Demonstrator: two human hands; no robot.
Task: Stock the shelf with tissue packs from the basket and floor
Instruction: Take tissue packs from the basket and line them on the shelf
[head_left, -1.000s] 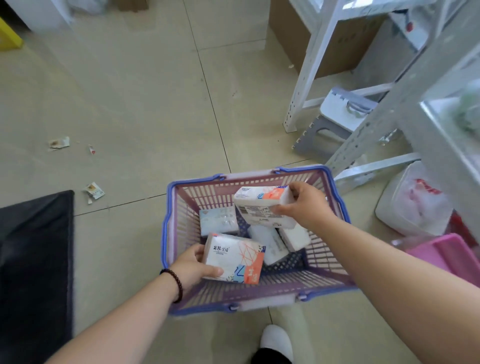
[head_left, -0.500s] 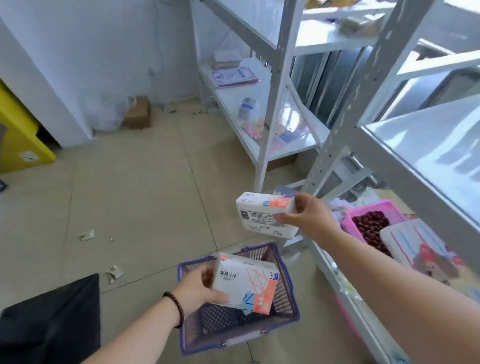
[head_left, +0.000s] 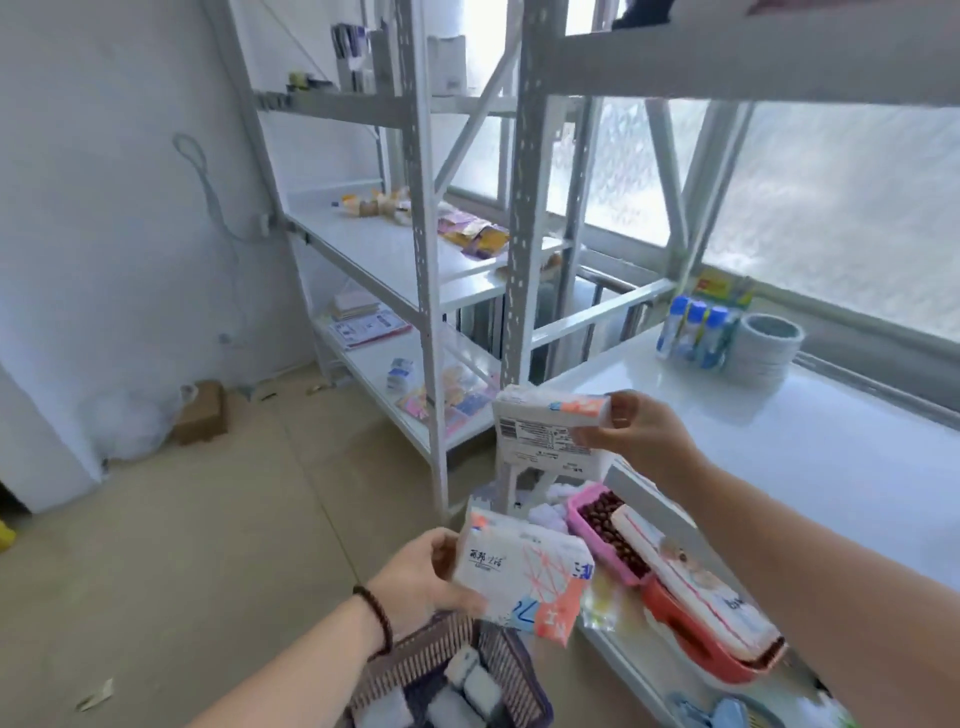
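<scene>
My left hand (head_left: 421, 577) grips a white tissue pack with orange and blue print (head_left: 524, 574), held above the basket (head_left: 511, 675). My right hand (head_left: 636, 434) holds a second tissue pack (head_left: 545, 434), barcode side toward me, at the front corner of the white shelf (head_left: 810, 441). The purple basket sits on the floor at the bottom of the view with several white tissue packs (head_left: 467, 686) still inside.
On the white shelf stand blue-capped bottles (head_left: 693, 332) and a stack of plates (head_left: 769, 348). Below it sit a pink tray of dark beans (head_left: 605, 535) and a red tray (head_left: 701, 644). A second shelving unit (head_left: 426, 280) stands behind; a cardboard box (head_left: 202, 413) lies by the wall.
Both hands lifted a tissue pack each out of the basket and rose toward the shelf. My view swung up from the floor to the shelving.
</scene>
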